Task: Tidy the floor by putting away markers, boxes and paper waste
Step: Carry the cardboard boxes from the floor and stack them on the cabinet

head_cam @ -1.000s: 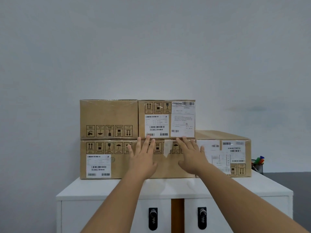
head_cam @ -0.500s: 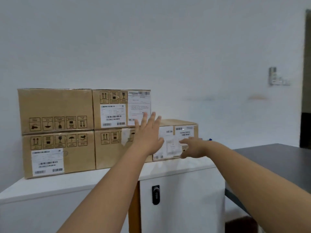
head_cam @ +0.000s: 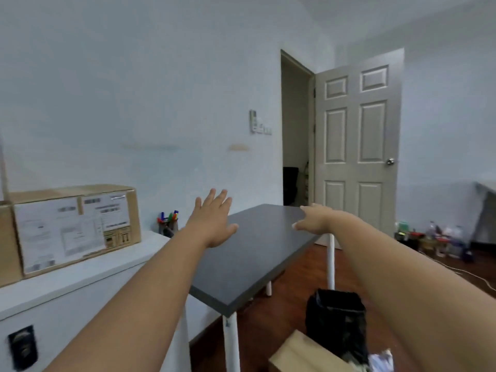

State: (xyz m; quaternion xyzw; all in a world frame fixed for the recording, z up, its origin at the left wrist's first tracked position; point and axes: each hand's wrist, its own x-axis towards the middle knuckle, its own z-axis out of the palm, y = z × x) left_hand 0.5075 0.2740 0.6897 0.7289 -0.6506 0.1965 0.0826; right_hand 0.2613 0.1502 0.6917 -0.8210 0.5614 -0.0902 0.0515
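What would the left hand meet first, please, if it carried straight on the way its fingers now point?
Probably nothing soon: the left hand is open, fingers aimed up and forward above the dark table; beyond lies only the bare white wall, though depth is hard to judge.

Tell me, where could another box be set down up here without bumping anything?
The dark table top is bare from the near corner to the far edge; both empty hands, left hand and right hand, hover above it. The white cabinet has only a narrow bare strip in front of its cardboard box. The marker cup crowds its back corner.
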